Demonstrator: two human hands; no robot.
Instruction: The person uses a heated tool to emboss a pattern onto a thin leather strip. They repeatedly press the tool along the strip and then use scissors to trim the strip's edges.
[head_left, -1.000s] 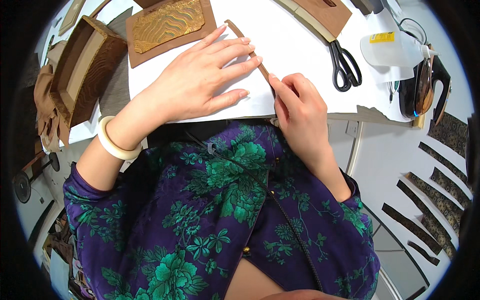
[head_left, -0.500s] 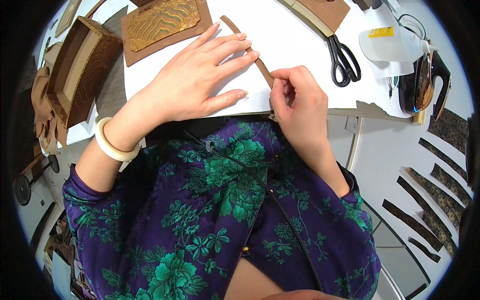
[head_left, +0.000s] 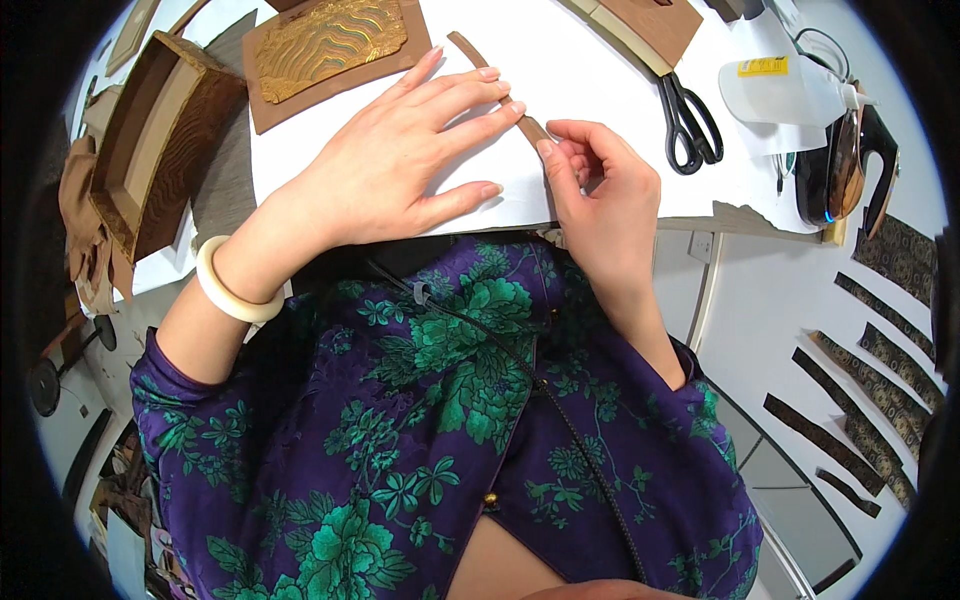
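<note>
A narrow brown strip (head_left: pixel 470 48) lies slanted on a white sheet (head_left: pixel 520 190) on the white table (head_left: pixel 590 70). My left hand (head_left: pixel 400 160) lies flat on the sheet, fingers spread, its fingertips pressing on the strip's middle. My right hand (head_left: pixel 600 195) is curled at the strip's near end, thumb and fingers pinching it by the table's front edge. A white bangle (head_left: pixel 228 290) circles my left wrist.
A brown board with a gold wavy panel (head_left: pixel 325 45) lies behind my left hand. An open wooden box (head_left: pixel 150 140) stands at the left. Black scissors (head_left: pixel 690 115), a white container (head_left: pixel 780 90) and a dark tool (head_left: pixel 840 160) sit at the right. Dark patterned strips (head_left: pixel 860 400) lie on the floor.
My right hand has slid a little up along the strip's near end and its fingers have curled tighter. My left hand stays flat on the sheet.
</note>
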